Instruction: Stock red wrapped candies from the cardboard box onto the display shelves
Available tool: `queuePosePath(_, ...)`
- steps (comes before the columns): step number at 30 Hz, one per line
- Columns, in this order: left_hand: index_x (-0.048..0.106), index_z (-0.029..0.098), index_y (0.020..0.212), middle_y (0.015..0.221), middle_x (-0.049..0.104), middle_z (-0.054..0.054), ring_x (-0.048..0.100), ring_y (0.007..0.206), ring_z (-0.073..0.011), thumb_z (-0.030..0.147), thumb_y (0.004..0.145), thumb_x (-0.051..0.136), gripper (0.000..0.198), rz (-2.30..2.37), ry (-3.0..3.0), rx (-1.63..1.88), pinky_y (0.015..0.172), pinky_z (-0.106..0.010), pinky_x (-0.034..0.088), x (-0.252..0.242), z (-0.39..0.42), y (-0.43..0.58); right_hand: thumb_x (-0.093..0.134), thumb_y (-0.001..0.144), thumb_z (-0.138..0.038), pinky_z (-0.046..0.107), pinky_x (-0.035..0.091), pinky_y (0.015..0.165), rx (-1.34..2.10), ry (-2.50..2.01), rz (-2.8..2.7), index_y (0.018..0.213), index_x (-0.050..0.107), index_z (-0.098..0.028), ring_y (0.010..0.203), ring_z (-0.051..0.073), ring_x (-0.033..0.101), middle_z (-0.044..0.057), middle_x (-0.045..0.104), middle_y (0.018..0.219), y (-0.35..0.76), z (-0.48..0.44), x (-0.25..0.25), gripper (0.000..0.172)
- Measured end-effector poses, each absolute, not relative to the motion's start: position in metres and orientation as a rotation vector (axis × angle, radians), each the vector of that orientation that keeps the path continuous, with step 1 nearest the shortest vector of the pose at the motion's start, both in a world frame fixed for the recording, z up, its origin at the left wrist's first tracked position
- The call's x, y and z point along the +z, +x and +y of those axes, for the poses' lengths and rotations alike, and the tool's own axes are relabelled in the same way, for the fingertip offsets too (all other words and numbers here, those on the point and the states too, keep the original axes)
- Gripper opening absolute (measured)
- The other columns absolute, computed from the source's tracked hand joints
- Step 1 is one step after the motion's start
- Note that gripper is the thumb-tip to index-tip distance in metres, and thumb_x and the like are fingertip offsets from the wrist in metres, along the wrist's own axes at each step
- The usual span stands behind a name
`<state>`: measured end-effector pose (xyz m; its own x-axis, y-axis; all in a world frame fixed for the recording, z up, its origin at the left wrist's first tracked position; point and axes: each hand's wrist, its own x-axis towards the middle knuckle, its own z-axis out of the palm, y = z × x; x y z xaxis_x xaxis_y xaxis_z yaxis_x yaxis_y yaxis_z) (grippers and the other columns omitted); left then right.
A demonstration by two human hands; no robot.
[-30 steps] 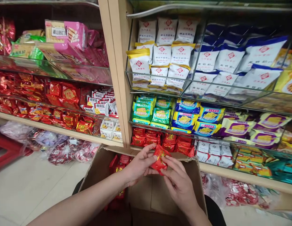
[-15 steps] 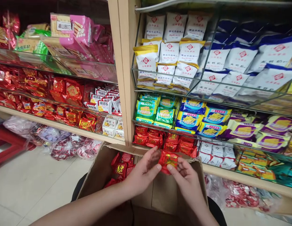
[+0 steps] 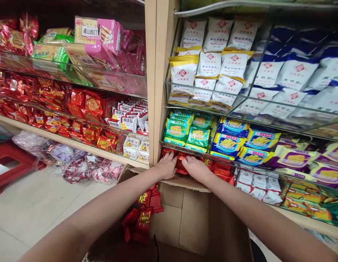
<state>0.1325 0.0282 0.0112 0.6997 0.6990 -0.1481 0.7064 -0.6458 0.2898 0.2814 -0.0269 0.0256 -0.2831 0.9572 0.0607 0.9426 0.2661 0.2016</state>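
Observation:
My left hand (image 3: 167, 167) reaches over the cardboard box's far edge into the low shelf compartment. Its fingers are stretched out over the red packets there. Close to its right, my right hand (image 3: 196, 169) has its fingers closed at a shiny red snack packet (image 3: 181, 165), which lies between the two hands among similar packets. Part of the right hand's grip is hidden. Below the arms stands the open cardboard box (image 3: 194, 218), with several red and gold packets (image 3: 143, 222) on its left side.
Green cracker packs (image 3: 176, 131) and blue-yellow packs (image 3: 229, 142) fill the tier just above the hands, behind a glass ledge. A wooden post (image 3: 155, 83) divides the shelves. On the floor at left lie bagged snacks (image 3: 76, 169) beside a red plastic stool (image 3: 13, 163).
Both hands have moved forward from above the box into the low compartment, taking the red packet there. The left hand's fingers now lie over the packets. The view has shifted slightly left.

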Motion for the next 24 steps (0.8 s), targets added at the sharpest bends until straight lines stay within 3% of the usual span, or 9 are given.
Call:
queuePosePath(6,0.01,0.01,0.136,0.144,0.0,-0.015,0.002,0.131,-0.0305,0.031,0.075,0.047,0.074,1.187,2.556,-0.128,0.102,-0.047,0.019,0.0,0.024,0.133,0.027,0.085,-0.01,0.032,0.047,0.062,0.421,1.748,2.383,0.096,0.051,-0.011,0.082,0.025,0.057,0.017,0.057,0.094,0.281,-0.002,0.01,0.027)
queuePosePath(11,0.018,0.01,0.135,0.143,0.007,-0.018,0.008,0.129,-0.0345,0.034,0.073,0.049,0.073,1.231,2.566,-0.185,0.1,-0.05,0.021,0.005,0.023,0.134,0.024,0.083,-0.006,0.034,0.048,0.055,0.465,1.78,2.318,0.094,0.053,-0.009,0.075,0.026,0.06,0.017,0.057,0.09,0.277,0.008,0.002,0.031)
queuePosePath(17,0.021,0.013,0.134,0.131,0.028,-0.018,0.023,0.121,-0.0346,0.028,0.071,0.053,0.072,1.259,2.713,-0.08,0.095,-0.05,0.026,0.017,0.036,0.144,0.025,0.08,-0.002,0.038,0.05,0.056,0.465,1.876,2.207,0.107,0.051,-0.005,0.073,0.026,0.061,0.02,0.057,0.094,0.267,0.014,-0.001,0.038)
queuePosePath(24,0.033,0.017,0.128,0.135,0.022,-0.016,0.019,0.119,-0.0358,0.02,0.067,0.053,0.065,1.282,2.802,-0.092,0.088,-0.054,0.03,0.005,0.05,0.15,0.023,0.081,-0.003,0.037,0.05,0.053,0.417,1.918,2.174,0.109,0.053,-0.005,0.081,0.028,0.058,0.022,0.055,0.101,0.265,0.007,0.003,0.041)
